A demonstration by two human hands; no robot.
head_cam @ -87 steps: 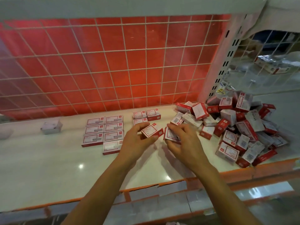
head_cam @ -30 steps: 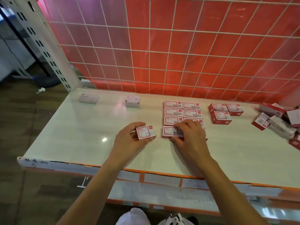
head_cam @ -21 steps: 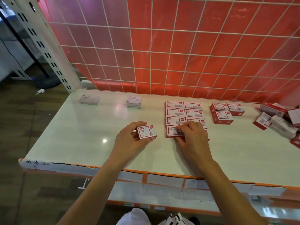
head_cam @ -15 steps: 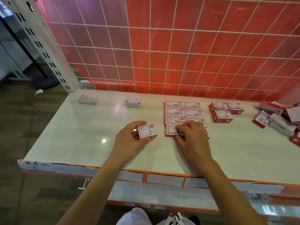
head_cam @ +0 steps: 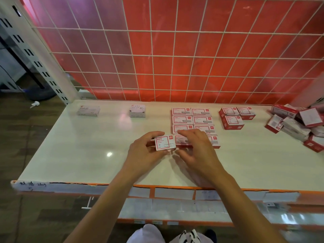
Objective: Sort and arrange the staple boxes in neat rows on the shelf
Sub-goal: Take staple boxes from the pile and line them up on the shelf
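Observation:
My left hand [head_cam: 146, 151] grips a small red-and-white box [head_cam: 165, 142] marked paper clips, held just above the white shelf [head_cam: 73, 155]. It sits against the left side of a neat block of flat red-and-white boxes [head_cam: 192, 120], two columns wide. My right hand [head_cam: 196, 149] hovers with fingers spread over the block's front row, hiding part of it and holding nothing. A second group of three thicker boxes [head_cam: 231, 118] stands to the right. A loose heap of boxes [head_cam: 298, 123] lies at the far right.
Two grey-white boxes stand apart at the back left: one marked staples [head_cam: 88, 110], another [head_cam: 138, 111] beside it. A red wire-grid back panel [head_cam: 175, 58] closes the rear. The shelf's orange front edge [head_cam: 157, 188] carries label strips. A perforated upright post [head_cam: 40, 55] stands left.
The view swung left from the heap to the sorted block. My left hand carried its box up against the block's front row. My right hand lifted off the front box and spread its fingers.

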